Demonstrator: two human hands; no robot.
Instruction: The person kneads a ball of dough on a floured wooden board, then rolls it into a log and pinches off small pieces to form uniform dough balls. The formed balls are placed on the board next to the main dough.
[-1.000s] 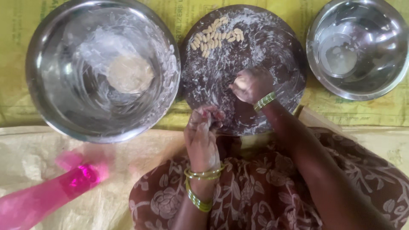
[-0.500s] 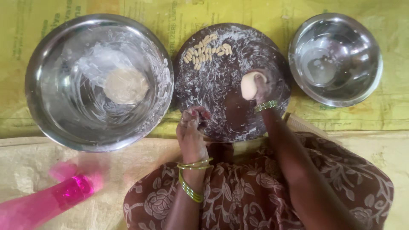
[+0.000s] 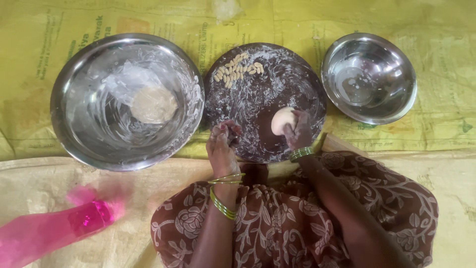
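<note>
A round dark board (image 3: 258, 101) dusted with flour lies in front of me. My right hand (image 3: 299, 131) holds a pale lump of dough (image 3: 281, 120) against the board's near right part. My left hand (image 3: 223, 144) rests at the board's near left edge with its fingers curled together, pinching something too small to make out. Several small shaped dough pieces (image 3: 237, 71) lie in a cluster at the board's far side. Green bangles circle both wrists.
A large steel bowl (image 3: 79, 74) on the left holds a dough ball (image 3: 152, 105) under clear plastic. A smaller steel bowl (image 3: 369, 77) with a little water stands at the right. A pink plastic bottle (image 3: 49, 231) lies at the lower left. A yellow sheet (image 3: 436, 44) covers the floor.
My right hand has drawn nearer along the board with the dough lump now showing in it. The left hand has stayed at the board's near edge. The view has shifted.
</note>
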